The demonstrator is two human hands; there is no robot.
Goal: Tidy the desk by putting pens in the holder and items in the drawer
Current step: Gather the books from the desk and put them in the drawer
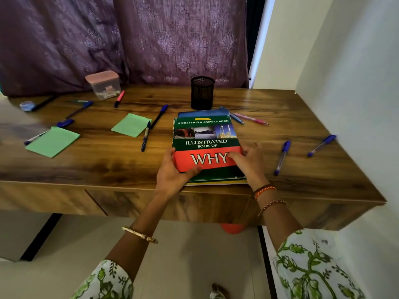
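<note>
Where the worktop (280,108) meets its far left corner, a lidded clear box (103,84) stands, with a pink marker (119,99) just beside it and several blue pens lying loose towards the left edge. Two green note pads (52,141) (131,124) lie further forward, the second touching a blue pen (145,137). At the back edge, right of centre, the black mesh holder (202,92) stands upright and appears empty.

Directly in front of it lies a stack of books (206,134), reaching to the front edge. The left hand (172,171) grips the top book's near left corner, thumb curled over the cover; the right hand (248,161) grips the right edge, fingers curled over the cover. Further pens lie near the right edge (282,157) (321,145).

Assessment: the step in hand is lifting the books for the drawer (drawer fronts below appear closed). Recommend lifting the stack level, both hands gripping evenly, so the lower books do not slide out, and clearing the pens beside it (251,119).
</note>
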